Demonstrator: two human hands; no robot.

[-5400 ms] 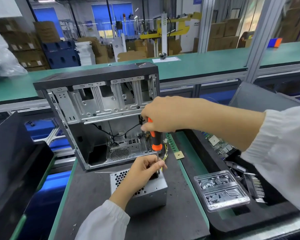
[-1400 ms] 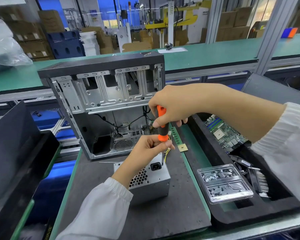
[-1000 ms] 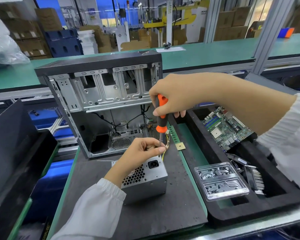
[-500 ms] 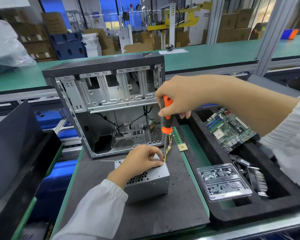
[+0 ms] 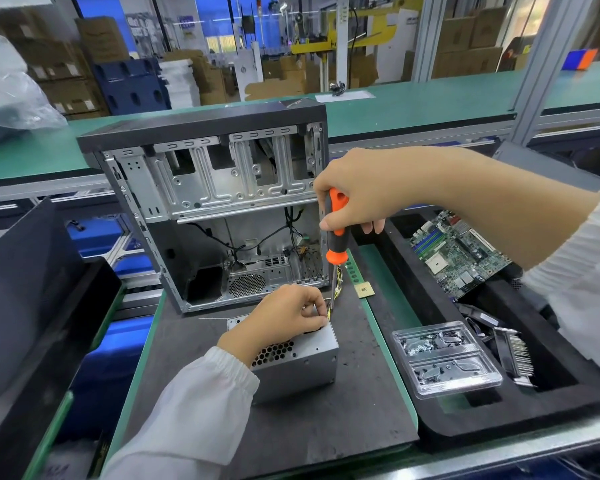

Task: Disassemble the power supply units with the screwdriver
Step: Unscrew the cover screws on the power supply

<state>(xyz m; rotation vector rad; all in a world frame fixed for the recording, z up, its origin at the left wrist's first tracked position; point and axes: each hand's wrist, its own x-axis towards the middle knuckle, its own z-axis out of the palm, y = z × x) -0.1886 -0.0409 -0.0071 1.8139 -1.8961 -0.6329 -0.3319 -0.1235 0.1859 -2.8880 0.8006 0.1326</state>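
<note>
Grey sheet metal marks the power supply [image 5: 302,355], which sits on the dark mat [image 5: 291,427] at lower centre of the frame, just in front of the open case [image 5: 215,188]. Its top face is mostly hidden under the left hand [image 5: 284,317], whose fingers curl down at the unit's far upper edge; whether they pinch a screw or only steady the box cannot be made out. The right hand [image 5: 357,195] is clamped round the orange-and-black handle of the screwdriver [image 5: 335,237], held upright, its thin shaft running down beside the left fingertips. The tip is lost among the yellow wires [image 5: 338,282] at the unit's back corner, so its contact point is not visible. The right forearm crosses the centre right of the frame and covers part of the black tray [image 5: 499,420] behind it. In that tray lie a green motherboard [image 5: 458,251], a clear plastic box [image 5: 444,358] of small parts and a finned heatsink [image 5: 515,358], partly cut off by the white sleeve. A small square chip [image 5: 365,290] lies on the mat right of the shaft. At the left edge a dark bin [image 5: 25,289] is cropped.
</note>
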